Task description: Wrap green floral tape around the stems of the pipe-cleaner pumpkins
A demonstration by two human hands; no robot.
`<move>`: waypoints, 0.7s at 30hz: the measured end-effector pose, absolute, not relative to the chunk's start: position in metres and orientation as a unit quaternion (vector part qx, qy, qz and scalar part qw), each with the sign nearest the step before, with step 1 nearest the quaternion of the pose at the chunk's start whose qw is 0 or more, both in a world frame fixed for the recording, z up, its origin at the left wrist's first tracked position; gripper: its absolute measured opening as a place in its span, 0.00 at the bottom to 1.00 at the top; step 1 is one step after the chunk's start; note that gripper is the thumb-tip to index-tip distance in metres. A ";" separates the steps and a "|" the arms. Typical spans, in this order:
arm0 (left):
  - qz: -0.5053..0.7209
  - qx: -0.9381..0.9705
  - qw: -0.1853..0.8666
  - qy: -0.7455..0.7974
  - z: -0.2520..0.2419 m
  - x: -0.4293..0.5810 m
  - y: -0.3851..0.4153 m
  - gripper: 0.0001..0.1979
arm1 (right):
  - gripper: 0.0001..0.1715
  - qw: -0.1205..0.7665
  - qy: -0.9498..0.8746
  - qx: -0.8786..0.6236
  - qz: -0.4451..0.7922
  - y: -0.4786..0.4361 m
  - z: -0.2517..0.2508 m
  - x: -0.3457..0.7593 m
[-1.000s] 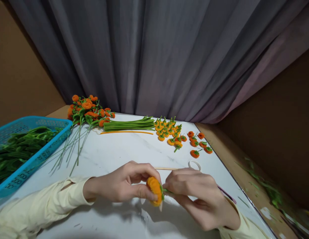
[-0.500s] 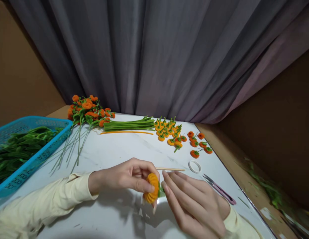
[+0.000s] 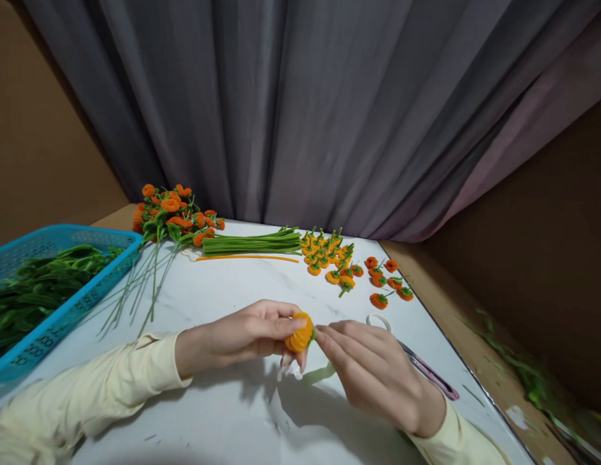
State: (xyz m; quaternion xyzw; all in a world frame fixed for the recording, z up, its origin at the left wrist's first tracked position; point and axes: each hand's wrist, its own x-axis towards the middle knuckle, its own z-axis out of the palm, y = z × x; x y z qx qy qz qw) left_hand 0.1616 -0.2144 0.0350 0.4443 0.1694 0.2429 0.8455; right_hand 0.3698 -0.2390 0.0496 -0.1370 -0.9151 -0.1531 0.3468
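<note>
Between the thumb and fingers of my left hand [image 3: 256, 330] is a ribbed yellow-orange flower head [image 3: 299, 334], made of fuzzy pipe cleaner. Its green base faces right, toward my right hand [image 3: 380, 371]. My right fingertips are pinched together on the short green stem [image 3: 314, 334] there. Under the hands a blurred green strip [image 3: 320, 374] shows; I cannot tell whether it is joined to the flower. The right palm is hidden.
Beyond the hands lie finished yellow flower heads [image 3: 314, 268], orange ones [image 3: 378, 300] and a bundle of green pipe cleaners [image 3: 252, 243]. A blue basket [image 3: 90, 287] of leaves and stemmed orange flowers [image 3: 170, 205] are left. Tweezer-like snips [image 3: 428, 373] and a white tape roll [image 3: 379, 320] lie right.
Both hands and the flower head have moved a little away from me. The flower's base has turned, and my right fingertips have closed in a pinch at the stem.
</note>
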 end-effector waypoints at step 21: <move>0.254 0.890 0.345 0.157 0.047 0.149 -0.217 0.16 | 0.11 0.289 -0.510 -0.366 0.722 -0.230 0.054 0.362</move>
